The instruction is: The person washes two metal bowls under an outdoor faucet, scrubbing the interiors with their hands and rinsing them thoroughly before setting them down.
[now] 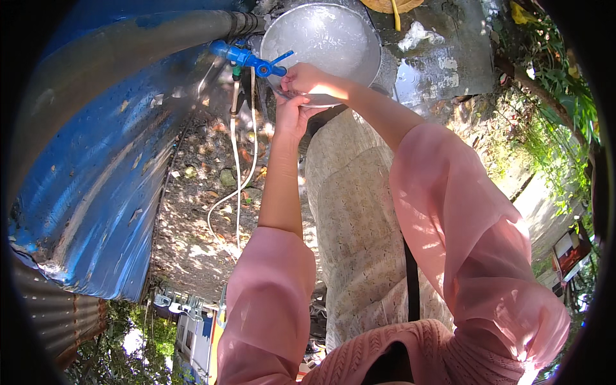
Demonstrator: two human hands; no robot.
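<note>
A large round metal basin (332,43) with water in it lies at the top middle, below a blue plastic tap (250,60). My left hand (292,115) grips the basin's near rim, thumb on top, at its lower left edge. Just above it, my right hand (303,79) is over the basin beside the tap's spout, fingers curled in; whether they hold something small cannot be told. The tap's lever points up and to the right.
Two thin pale hoses (234,139) hang from the tap to leaf-strewn ground. A blue surface (96,192) and a thick pipe (144,43) stand at the left. Wet concrete (469,62) with a crumpled white thing (418,36) and a yellow leaf (392,6) lies beyond, right.
</note>
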